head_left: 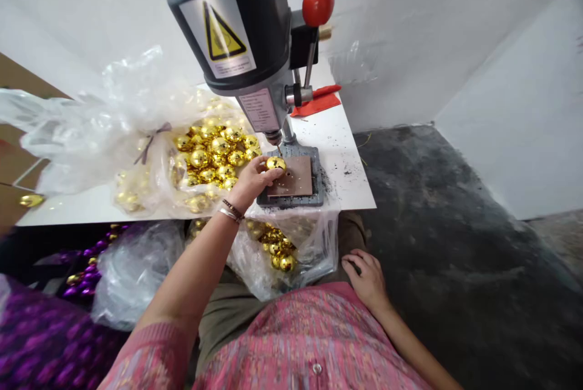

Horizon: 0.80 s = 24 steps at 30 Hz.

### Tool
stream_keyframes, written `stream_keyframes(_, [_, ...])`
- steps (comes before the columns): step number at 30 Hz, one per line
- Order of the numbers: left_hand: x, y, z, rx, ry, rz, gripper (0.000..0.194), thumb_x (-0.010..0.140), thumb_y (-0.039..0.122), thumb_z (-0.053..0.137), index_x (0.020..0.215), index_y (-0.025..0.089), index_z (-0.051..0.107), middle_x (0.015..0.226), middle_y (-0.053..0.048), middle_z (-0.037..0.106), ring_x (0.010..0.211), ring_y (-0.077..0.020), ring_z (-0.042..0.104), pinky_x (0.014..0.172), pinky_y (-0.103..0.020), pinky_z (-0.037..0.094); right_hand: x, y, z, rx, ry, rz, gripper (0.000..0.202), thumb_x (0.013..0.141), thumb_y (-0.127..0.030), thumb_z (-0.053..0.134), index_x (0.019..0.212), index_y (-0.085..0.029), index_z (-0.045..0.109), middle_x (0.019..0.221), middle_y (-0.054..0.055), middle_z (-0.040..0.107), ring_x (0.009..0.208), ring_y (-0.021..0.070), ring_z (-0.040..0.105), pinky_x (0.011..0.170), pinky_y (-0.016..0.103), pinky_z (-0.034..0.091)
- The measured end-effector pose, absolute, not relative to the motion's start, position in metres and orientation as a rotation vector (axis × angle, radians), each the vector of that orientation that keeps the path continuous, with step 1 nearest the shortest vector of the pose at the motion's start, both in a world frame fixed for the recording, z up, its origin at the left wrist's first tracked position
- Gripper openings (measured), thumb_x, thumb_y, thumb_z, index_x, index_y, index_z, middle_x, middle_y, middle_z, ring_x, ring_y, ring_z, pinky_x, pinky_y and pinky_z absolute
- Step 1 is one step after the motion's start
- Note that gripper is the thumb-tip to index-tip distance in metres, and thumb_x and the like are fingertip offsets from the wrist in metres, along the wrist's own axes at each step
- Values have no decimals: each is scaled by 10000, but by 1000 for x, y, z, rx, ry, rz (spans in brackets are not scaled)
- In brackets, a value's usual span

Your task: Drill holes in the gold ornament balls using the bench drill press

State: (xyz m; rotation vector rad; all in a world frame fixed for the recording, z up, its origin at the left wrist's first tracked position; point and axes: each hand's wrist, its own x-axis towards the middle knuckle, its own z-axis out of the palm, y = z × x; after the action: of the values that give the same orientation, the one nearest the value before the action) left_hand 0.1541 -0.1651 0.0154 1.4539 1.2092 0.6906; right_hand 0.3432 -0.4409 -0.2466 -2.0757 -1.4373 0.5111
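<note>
My left hand (255,180) grips a shiny gold ball (276,163) between thumb and fingers, just beneath the bit of a small drill press (268,62). The ball sits over a brown board (296,177) on the grey drill base (319,186); whether the bit touches it, I cannot tell. Resting on my right thigh, my right hand (365,274) is empty with its fingers stretched out. Many more gold balls (218,147) lie in an open clear plastic bag just left of the press.
A red-knobbed lever (318,4) sticks out from the drill's right side. Red cloth (319,101) and dark shavings (334,180) are on the white table (359,189). Another bag of gold balls (282,250) hangs over my lap. Purple balls (45,329) are at lower left.
</note>
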Motion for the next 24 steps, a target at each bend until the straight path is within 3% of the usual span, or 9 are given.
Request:
stream_keyframes(7, [160, -158, 5, 1487, 1191, 634, 558, 604, 388, 821, 1076, 159, 628, 808, 18, 677, 601, -79, 528, 544, -202, 379, 344, -440, -251, -2016, -1406, 513, 456, 921, -490, 515, 1209, -140, 572, 1212, 95, 589, 1128, 129, 571, 1016, 361, 540])
stream_keyframes(13, [161, -157, 4, 1721, 1251, 567, 588, 668, 366, 799, 1190, 132, 662, 935, -27, 704, 695, -101, 568, 654, -222, 453, 346, -440, -254, -2011, -1368, 572, 447, 918, -495, 520, 1176, -136, 587, 1190, 91, 599, 1132, 130, 571, 1032, 370, 532])
stream_keyframes(17, [161, -159, 1, 1898, 1371, 504, 688, 694, 352, 807, 1327, 156, 623, 907, -23, 707, 688, -117, 580, 676, -237, 472, 346, -441, -254, -2018, -1319, 637, 450, 916, -496, 523, 1179, -136, 586, 1200, 92, 596, 1144, 133, 567, 1039, 375, 528])
stream_keyframes(24, [163, -166, 1, 1983, 1415, 506, 679, 740, 323, 804, 1371, 161, 613, 868, -20, 706, 749, -145, 638, 736, -245, 500, 354, -437, -239, -2019, -1222, 768, 451, 916, -493, 526, 1177, -131, 583, 1171, 88, 603, 1101, 123, 580, 999, 352, 546])
